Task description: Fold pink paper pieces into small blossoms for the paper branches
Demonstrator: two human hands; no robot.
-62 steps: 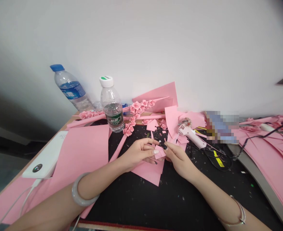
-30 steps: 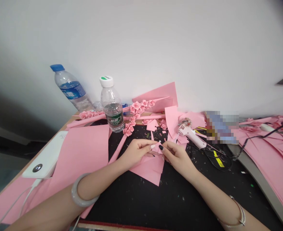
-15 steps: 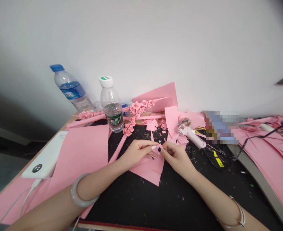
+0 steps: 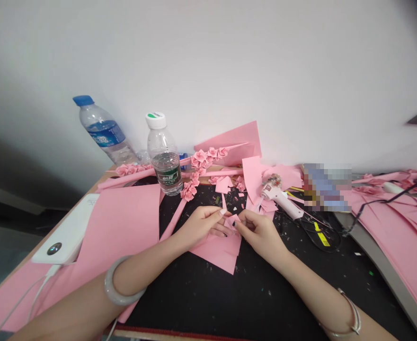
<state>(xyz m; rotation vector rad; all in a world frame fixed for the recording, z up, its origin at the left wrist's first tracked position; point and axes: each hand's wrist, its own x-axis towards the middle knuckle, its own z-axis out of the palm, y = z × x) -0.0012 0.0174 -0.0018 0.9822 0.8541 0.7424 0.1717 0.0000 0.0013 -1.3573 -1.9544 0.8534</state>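
Note:
A small piece of pink paper [image 4: 232, 219] is pinched between the thumb and fingers of my right hand [image 4: 260, 232]. My left hand [image 4: 203, 227] is beside it, thumb near the index finger and the other fingers reaching under the small piece; whether it grips the paper is not clear. Beneath both hands lies a larger pink sheet [image 4: 217, 251] on the black mat [image 4: 265, 293]. Behind them are pink paper flowers [image 4: 190, 189] on a rolled pink stem [image 4: 173, 221].
A green-labelled bottle [image 4: 165, 163] stands behind my left hand, and a blue-capped bottle [image 4: 105, 132] leans at the wall. To the right are a glue gun [image 4: 282, 201] and stacked pink sheets [image 4: 400, 232]. A white power bank [image 4: 68, 234] lies left.
My left thumb has moved slightly up and away from the small paper, which my right hand still pinches. The things around have stayed put.

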